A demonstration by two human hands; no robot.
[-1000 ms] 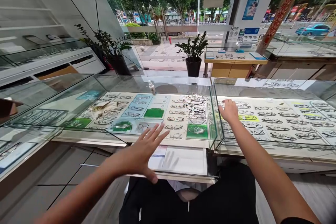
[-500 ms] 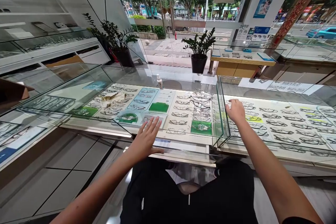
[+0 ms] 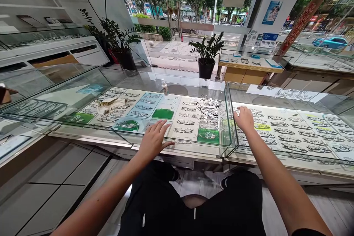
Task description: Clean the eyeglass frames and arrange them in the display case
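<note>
My left hand (image 3: 155,138) lies palm down with fingers spread at the front of the middle glass display case (image 3: 177,149), apparently touching its edge; nothing is in it. My right hand (image 3: 244,118) rests on the glass of the right display case (image 3: 276,152), near the join of the two cases. Its fingers are loosely bent and hold nothing that I can see. Inside the middle case are rows of eyeglasses (image 3: 184,122), a green card (image 3: 208,135) and a green box (image 3: 163,113). A small white spray bottle (image 3: 165,87) stands behind them.
A crumpled cream cloth (image 3: 109,105) lies at the left of the middle case. More eyeglasses (image 3: 293,140) fill the right case. Grey cabinets (image 3: 49,169) stand at my left. Two potted plants (image 3: 207,67) and a wooden display table (image 3: 249,67) are by the window.
The drawer that stuck out toward my lap has slid in under the middle case, and the floor shows there. My left hand moved slightly with it; my right hand stays on the glass.
</note>
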